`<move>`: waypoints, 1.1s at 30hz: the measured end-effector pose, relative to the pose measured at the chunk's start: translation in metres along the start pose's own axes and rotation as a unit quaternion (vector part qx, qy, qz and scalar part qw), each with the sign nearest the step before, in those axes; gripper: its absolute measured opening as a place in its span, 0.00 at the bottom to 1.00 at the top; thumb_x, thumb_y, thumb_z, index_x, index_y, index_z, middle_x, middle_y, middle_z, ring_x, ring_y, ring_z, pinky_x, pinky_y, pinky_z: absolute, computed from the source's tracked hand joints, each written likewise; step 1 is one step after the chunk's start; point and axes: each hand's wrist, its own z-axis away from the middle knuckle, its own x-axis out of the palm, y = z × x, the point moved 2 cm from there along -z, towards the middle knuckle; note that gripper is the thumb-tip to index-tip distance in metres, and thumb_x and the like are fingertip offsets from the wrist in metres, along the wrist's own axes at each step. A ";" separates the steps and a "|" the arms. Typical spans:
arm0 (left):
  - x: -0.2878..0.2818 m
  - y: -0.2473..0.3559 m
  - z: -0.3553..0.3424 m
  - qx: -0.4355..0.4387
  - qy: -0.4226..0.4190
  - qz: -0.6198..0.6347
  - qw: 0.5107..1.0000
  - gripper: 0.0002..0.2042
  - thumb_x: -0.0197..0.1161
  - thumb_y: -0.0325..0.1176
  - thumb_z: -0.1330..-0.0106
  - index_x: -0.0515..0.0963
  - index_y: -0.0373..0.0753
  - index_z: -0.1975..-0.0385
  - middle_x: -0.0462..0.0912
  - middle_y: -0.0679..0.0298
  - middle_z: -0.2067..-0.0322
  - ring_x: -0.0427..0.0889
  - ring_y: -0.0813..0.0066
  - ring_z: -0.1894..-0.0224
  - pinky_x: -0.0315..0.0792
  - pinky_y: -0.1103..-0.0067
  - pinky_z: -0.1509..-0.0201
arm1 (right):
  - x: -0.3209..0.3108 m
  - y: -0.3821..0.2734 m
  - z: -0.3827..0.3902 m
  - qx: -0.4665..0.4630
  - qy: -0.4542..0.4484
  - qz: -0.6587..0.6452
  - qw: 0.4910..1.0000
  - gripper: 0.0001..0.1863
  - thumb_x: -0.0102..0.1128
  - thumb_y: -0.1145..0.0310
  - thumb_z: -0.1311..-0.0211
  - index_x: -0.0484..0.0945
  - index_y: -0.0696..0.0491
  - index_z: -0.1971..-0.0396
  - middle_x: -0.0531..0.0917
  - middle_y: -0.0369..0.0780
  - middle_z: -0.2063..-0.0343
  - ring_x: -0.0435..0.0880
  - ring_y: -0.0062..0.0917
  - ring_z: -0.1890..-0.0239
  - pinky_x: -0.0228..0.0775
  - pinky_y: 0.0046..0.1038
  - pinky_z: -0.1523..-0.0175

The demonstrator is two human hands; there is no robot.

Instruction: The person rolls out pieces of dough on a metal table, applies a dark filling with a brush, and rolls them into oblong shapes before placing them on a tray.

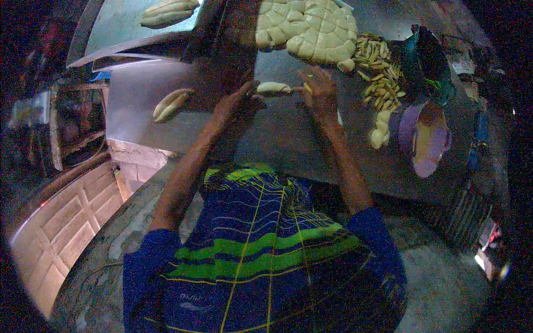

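A small elongated piece of dough (273,88) lies crosswise between my two hands at the middle of the metal table. The fingers of my left hand (243,95) are closed at its left end, partly in shadow. At the other end is my right hand (320,90), its fingers curled, with one fingertip reaching to the dough. A thin yellow strip (308,87) shows in the right hand's grip. To the left, a shaped dough roll (172,105) with a lengthwise groove rests on the table.
A large slab of dough cut into pieces (316,28) lies beyond my hands. Right of it are a heap of yellow strips (382,72), small dough lumps (380,130), a purple container (410,130) and a dark bag (427,66). A tray (125,36) at the far left bears shaped dough (169,13).
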 end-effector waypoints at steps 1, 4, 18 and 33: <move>-0.004 0.005 0.003 0.003 0.007 0.013 1.000 0.18 0.64 0.33 0.33 0.75 0.46 0.44 0.84 0.56 0.61 0.83 0.66 0.63 0.76 0.70 0.60 | -0.001 -0.003 0.000 -0.025 -0.033 -0.003 0.999 0.24 0.67 0.63 0.43 0.77 0.52 0.46 0.78 0.47 0.46 0.72 0.46 0.40 0.64 0.44 0.37; 0.014 -0.029 0.005 -0.053 -0.004 0.131 0.990 0.18 0.64 0.35 0.33 0.75 0.44 0.44 0.84 0.61 0.65 0.81 0.70 0.64 0.76 0.72 0.61 | 0.011 -0.025 0.000 -0.050 -0.046 -0.039 0.997 0.19 0.67 0.64 0.44 0.80 0.52 0.52 0.81 0.45 0.54 0.78 0.44 0.50 0.70 0.41 0.44; 0.051 0.001 0.077 -0.300 0.120 0.339 0.884 0.14 0.61 0.41 0.30 0.82 0.35 0.58 0.84 0.63 0.66 0.79 0.75 0.65 0.74 0.77 0.61 | 0.007 -0.115 0.054 0.104 -0.005 -0.209 0.972 0.11 0.61 0.69 0.38 0.80 0.56 0.58 0.82 0.46 0.63 0.83 0.43 0.62 0.77 0.38 0.58; -0.017 0.016 0.097 -0.357 0.088 0.386 0.846 0.12 0.65 0.36 0.33 0.78 0.36 0.56 0.83 0.63 0.66 0.81 0.77 0.69 0.75 0.80 0.64 | 0.075 -0.085 -0.055 -0.341 -0.152 -0.203 0.905 0.22 0.62 0.75 0.47 0.79 0.46 0.49 0.75 0.47 0.43 0.75 0.45 0.44 0.69 0.41 0.40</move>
